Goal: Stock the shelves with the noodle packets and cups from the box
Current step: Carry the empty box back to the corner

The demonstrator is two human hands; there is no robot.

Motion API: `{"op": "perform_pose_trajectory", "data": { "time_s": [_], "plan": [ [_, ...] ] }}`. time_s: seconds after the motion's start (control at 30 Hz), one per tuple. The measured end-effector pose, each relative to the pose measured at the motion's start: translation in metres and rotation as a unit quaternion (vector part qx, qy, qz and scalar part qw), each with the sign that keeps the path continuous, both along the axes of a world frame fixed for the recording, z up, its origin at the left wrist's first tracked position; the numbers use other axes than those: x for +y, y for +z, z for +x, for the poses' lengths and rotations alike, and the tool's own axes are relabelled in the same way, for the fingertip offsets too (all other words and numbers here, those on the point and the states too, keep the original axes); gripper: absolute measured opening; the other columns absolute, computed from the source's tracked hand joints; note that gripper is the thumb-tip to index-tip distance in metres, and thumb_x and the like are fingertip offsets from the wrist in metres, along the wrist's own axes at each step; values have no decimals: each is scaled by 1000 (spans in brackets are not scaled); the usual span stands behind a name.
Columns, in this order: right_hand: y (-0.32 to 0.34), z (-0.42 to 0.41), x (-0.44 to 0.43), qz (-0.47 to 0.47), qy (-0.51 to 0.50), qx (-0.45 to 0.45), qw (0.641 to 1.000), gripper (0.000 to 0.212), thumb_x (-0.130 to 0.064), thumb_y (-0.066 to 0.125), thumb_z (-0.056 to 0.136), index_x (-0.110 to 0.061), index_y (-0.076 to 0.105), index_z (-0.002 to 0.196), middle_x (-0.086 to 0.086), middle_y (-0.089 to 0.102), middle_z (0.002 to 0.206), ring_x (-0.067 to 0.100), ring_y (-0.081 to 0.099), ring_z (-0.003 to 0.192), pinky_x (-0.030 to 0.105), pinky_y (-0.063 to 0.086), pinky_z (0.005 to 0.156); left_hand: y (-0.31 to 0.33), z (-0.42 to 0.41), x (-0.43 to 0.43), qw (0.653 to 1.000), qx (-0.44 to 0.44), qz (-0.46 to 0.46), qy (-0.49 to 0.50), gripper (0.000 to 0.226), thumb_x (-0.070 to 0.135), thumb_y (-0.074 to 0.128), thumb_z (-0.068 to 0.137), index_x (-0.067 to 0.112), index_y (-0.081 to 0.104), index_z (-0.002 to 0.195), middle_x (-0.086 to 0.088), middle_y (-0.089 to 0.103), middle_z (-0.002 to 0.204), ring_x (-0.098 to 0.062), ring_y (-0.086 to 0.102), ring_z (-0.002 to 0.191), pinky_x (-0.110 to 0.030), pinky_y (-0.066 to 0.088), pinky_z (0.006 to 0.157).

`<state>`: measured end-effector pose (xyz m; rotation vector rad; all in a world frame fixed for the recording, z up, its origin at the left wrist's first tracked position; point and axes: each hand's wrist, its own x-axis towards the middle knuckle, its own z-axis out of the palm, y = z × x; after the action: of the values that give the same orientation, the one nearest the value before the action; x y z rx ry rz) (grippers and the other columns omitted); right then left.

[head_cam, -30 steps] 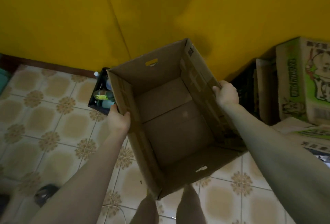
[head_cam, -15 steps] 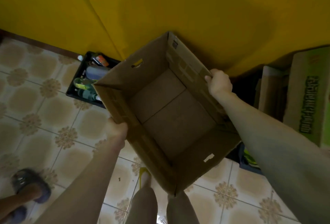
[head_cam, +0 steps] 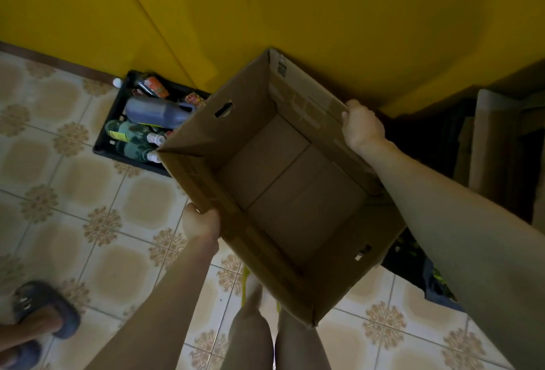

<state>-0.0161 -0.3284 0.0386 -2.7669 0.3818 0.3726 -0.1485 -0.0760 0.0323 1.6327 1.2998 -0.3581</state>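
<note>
I hold an open brown cardboard box (head_cam: 295,181) in the air above the tiled floor, tilted toward me. Its inside is bare; no noodle packets or cups show in it. My left hand (head_cam: 202,223) grips the box's near left rim. My right hand (head_cam: 363,128) grips the far right rim. Cut-out handle slots show in two of its walls. No shelves are in view.
A black crate (head_cam: 118,122) of bottles sits on the floor against the yellow wall (head_cam: 295,15), left of the box. Dark crates and cardboard cartons (head_cam: 495,145) stand at the right. Another person's slippered feet (head_cam: 41,316) are at the lower left. My own legs are below the box.
The view has swung left and down, with the box staying in both hands. The green printed carton has left the view on the right, and another person's feet have come in at lower left.
</note>
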Motion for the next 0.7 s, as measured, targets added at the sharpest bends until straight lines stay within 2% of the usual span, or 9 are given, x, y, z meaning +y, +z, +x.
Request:
{"op": "perform_pose_trajectory", "data": {
  "time_s": [0.13,0.2,0.33,0.43,0.5,0.7],
  "plan": [
    [0,0,0,-21,-4,-5,1000,28,-18,37,99,-5,47,122,18,56,121,37,52,113,47,42,91,-5,-1,4,1000,-19,0,-5,37,-1,44,91,28,35,70,0,46,74,-17,46,63,-35,44,66],
    [5,-7,-2,11,-51,-27,998,31,-19,41,98,-6,47,125,17,54,125,35,51,117,46,43,96,-5,-1,5,1000,-22,-7,-3,36,-2,45,91,26,37,71,-1,47,75,-17,47,64,-36,44,68],
    [21,-49,-3,134,-196,-150,960,33,-19,45,96,-9,51,127,10,54,129,20,53,119,21,39,91,-1,-2,4,1000,-20,-15,-12,32,-5,44,88,22,39,72,-3,48,75,-22,48,65,-39,47,72],
    [21,-91,0,101,-245,-151,952,36,-17,49,94,-9,49,129,9,52,132,20,49,125,26,39,100,5,-5,0,1000,-23,-8,-16,16,-5,44,86,11,44,86,-8,52,82,-32,53,82,-42,51,77],
    [19,-112,-1,94,-296,-143,940,40,-15,52,93,-8,46,132,10,49,135,22,44,129,30,37,105,10,-8,-4,1000,-25,-1,-17,18,-4,45,84,6,46,99,-13,55,95,-36,56,92,-49,53,82],
    [33,-147,8,141,-372,-194,897,49,-12,56,90,-8,40,136,9,42,141,20,38,134,30,31,110,17,-19,-12,999,-34,0,8,26,-6,46,83,1,47,108,-16,55,96,-39,58,95,-51,53,83]
  ]
}}
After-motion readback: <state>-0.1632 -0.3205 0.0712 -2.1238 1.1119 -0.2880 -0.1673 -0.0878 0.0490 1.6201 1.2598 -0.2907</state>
